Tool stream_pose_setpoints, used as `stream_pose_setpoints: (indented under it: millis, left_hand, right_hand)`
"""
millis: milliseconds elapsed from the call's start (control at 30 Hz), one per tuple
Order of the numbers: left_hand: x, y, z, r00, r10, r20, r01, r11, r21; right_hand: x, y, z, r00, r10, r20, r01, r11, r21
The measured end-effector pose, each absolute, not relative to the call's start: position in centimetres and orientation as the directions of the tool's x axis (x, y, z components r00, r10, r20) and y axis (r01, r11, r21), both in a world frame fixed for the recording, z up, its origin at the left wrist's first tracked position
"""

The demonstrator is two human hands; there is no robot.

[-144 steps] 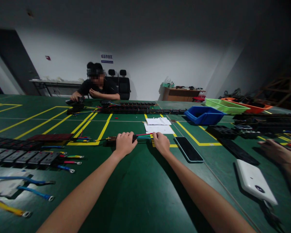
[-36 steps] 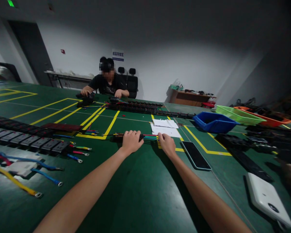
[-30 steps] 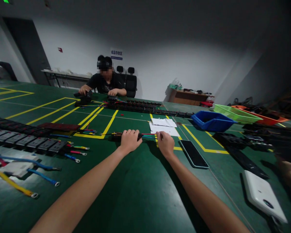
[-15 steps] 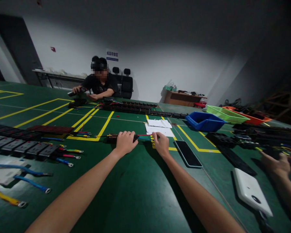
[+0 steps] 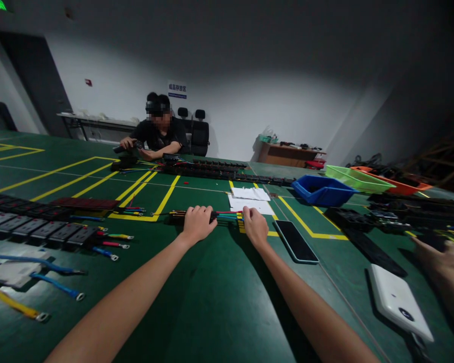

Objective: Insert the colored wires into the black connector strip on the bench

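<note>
Little has changed mid-frame: the left hand (image 5: 197, 223) still clasps the wire bundle (image 5: 227, 216), the right hand (image 5: 256, 227) pinching its ends, seemingly steadying it.

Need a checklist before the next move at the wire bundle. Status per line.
1. Left hand gripping the black part: ok, fingers curled over it.
2. Right hand at the ends of the coloured wires: ok, fingertips are there; which wire they pinch, cannot tell.
3. Every wire end sound: cannot tell, too small and partly covered.
4. Phone apart from the right hand: ok, it lies to the right with table showing between.
5. No loose bits behind the work: not ok, a small red piece lies beyond the left hand.
6. Neighbour's hand away from the wires: ok, it is near the right edge of the picture.
</note>
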State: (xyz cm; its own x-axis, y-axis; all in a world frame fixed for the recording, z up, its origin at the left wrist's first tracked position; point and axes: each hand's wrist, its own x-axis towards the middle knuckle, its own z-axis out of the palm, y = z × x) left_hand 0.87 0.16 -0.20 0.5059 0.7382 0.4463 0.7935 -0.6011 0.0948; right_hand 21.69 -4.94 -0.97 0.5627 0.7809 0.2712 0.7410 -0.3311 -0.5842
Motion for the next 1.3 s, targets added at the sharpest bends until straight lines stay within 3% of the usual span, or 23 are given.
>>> stream_pose_setpoints:
  millis: [200, 300, 433, 533, 700, 833, 1133, 1300]
  left_hand:
    - [0.8, 0.2, -0.3, 0.505, 0.738, 0.448, 0.795, -0.600, 0.091]
    - [0.8, 0.2, -0.5, 0.503, 0.737, 0.451, 0.793, -0.602, 0.099]
    - [0.9, 0.1, -0.5, 0.503, 0.743, 0.442, 0.794, -0.599, 0.103]
    - [0.9, -0.1, -0.3, 0.501, 0.749, 0.435, 0.803, -0.589, 0.090]
    - [0.9, -0.1, -0.2, 0.502, 0.750, 0.430, 0.804, -0.588, 0.088]
    - [0.8, 0.0, -0.4, 0.508, 0.740, 0.440, 0.793, -0.601, 0.095]
    - [0.8, 0.2, -0.4, 0.508, 0.738, 0.444, 0.795, -0.600, 0.089]
    - [0.8, 0.3, -0.4, 0.511, 0.739, 0.439, 0.792, -0.603, 0.092]
  right_hand:
    - [21.5, -4.7, -1.0, 0.526, 0.816, 0.239, 0.772, -0.340, -0.537]
    - [22.0, -4.5, -1.3, 0.484, 0.839, 0.248, 0.768, -0.272, -0.580]
    - [22.6, -4.3, -1.8, 0.411, 0.836, 0.363, 0.770, -0.106, -0.629]
    - [22.6, -4.3, -2.2, 0.377, 0.793, 0.478, 0.813, -0.036, -0.581]
    - [21.9, -4.7, -2.4, 0.327, 0.738, 0.591, 0.899, -0.051, -0.434]
    - [21.7, -4.8, -2.1, 0.394, 0.754, 0.526, 0.873, -0.128, -0.470]
    - [21.7, -4.6, -1.3, 0.535, 0.818, 0.211, 0.775, -0.375, -0.508]
    - [22.0, -4.5, -1.5, 0.496, 0.828, 0.260, 0.781, -0.295, -0.550]
